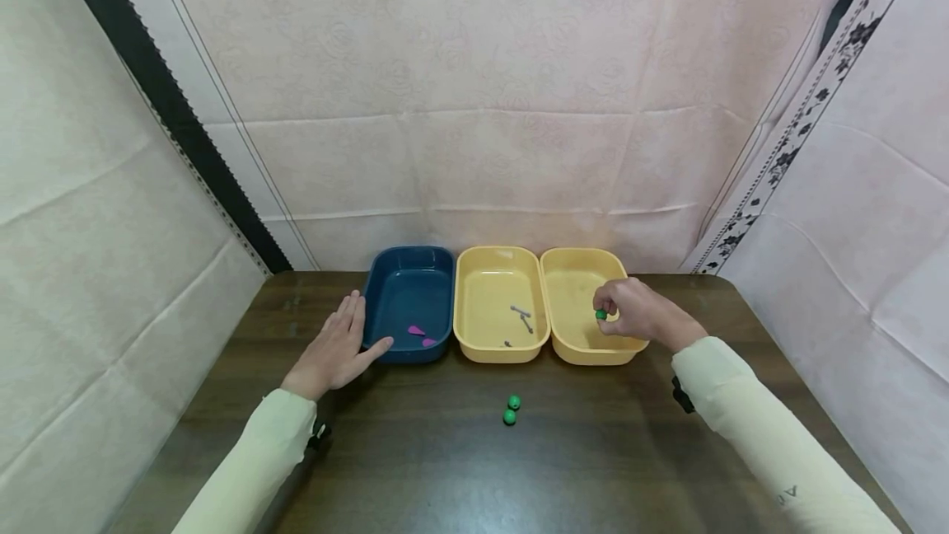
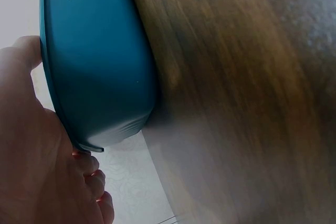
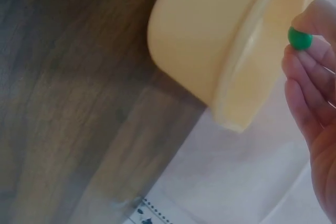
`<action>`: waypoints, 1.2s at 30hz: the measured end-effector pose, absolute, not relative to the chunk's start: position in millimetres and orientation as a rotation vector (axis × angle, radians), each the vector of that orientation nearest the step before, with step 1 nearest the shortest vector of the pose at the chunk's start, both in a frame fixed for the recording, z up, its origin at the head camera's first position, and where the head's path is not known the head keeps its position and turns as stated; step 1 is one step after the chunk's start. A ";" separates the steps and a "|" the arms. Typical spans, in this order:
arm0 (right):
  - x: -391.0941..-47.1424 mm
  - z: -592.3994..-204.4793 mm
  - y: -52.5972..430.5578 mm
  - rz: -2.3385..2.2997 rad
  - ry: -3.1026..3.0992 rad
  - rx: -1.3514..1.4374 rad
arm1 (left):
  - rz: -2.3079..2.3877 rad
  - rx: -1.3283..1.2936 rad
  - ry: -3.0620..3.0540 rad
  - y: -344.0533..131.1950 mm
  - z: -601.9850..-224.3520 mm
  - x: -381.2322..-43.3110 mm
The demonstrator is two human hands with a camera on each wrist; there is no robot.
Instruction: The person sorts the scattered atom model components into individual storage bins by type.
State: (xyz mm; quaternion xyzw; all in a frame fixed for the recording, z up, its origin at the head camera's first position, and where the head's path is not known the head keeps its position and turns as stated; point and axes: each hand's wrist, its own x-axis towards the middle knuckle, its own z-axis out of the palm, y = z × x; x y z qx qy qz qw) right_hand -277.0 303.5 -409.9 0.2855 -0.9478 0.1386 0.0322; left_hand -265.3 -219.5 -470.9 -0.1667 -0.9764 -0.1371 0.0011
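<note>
My right hand (image 1: 630,309) pinches a small green ball (image 3: 300,39) between thumb and fingers, over the right yellow tray (image 1: 574,270). With its fingers straight, my left hand (image 1: 339,347) rests at the left rim of the blue tray (image 1: 409,258), thumb lying at the near corner. Two more green balls (image 1: 509,417) lie close together on the brown table in front of the trays. Inside the blue tray are two small magenta pieces (image 1: 416,330). The middle yellow tray (image 1: 498,260) holds several small grey pieces shaped like little bars (image 1: 521,311).
The three trays stand side by side near the back of the brown table (image 1: 445,476). Pale cloth (image 1: 474,105) hangs behind them and on both sides. A dark band runs down the left cloth, a floral border down the right.
</note>
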 end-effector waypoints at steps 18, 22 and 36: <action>-268.7 -382.0 295.4 0.353 -2.765 0.857 | -0.436 -0.527 -3.071 -218.9 -471.0 -265.1; -263.7 -370.7 287.0 0.319 -2.708 0.965 | -0.433 -0.528 -3.069 -219.0 -471.0 -264.9; -229.2 -361.8 245.7 0.329 -2.704 1.248 | -0.424 -0.525 -3.072 -218.7 -469.7 -265.9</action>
